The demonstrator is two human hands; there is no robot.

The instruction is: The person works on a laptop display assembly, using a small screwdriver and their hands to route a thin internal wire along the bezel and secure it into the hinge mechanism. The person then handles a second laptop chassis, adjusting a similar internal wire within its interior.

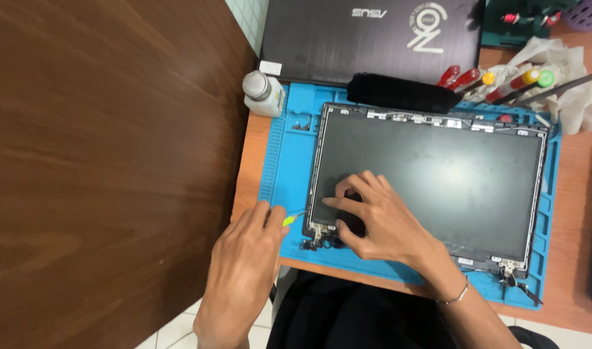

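A bare laptop screen panel point(438, 168) lies flat in its lid frame on a blue work mat point(289, 174). My right hand point(380, 220) rests on the panel's near left corner, fingers spread and pressing on the glass. My left hand point(244, 265) is at the mat's near left edge, closed around a small screwdriver with a yellow-green handle point(288, 220). Its thin tip points at the panel's left edge, just above the near left hinge point(318, 234).
A closed black laptop point(373, 32) lies behind the mat, with a black brush point(402, 92) in front of it. A small white bottle point(263, 92) stands at the mat's far left corner. Several screwdrivers point(496, 81) and a white cloth point(567, 71) lie at the far right. A large brown panel point(102, 161) fills the left.
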